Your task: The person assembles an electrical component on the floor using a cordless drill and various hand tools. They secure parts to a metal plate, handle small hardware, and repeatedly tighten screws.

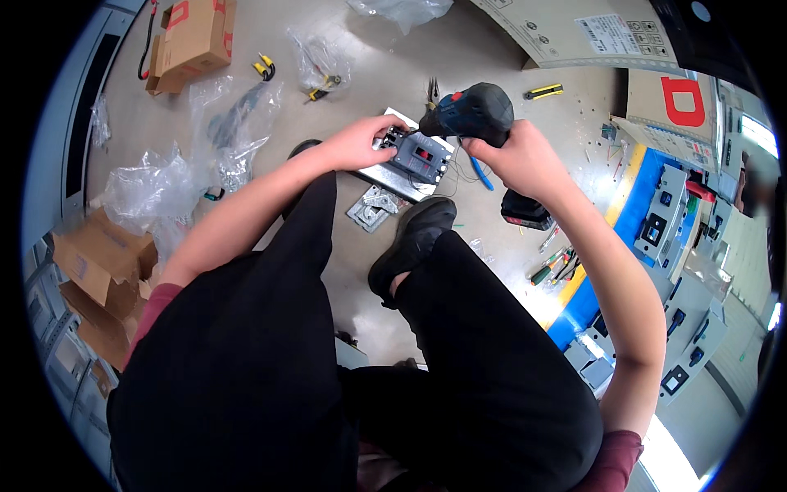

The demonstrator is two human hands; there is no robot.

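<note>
My right hand [518,162] is closed round the grip of a dark blue and black cordless drill [475,113]. The drill's nose points left, at the end of a grey molded-case circuit breaker [420,156] with a red toggle. Where the bit meets the breaker is too small to make out. My left hand [370,141] grips that same end of the breaker, thumb and fingers on either side. Beneath the breaker lies a pale metal plate [392,178] on the floor, close to my black shoe [418,238].
Long-nose pliers [433,92], a yellow utility knife [543,92] and screwdrivers [543,273] lie around. Clear plastic bags [156,190] and cardboard boxes [195,41] sit at left. A large carton [574,33] stands at the far side. Metal hardware [373,207] lies near my feet.
</note>
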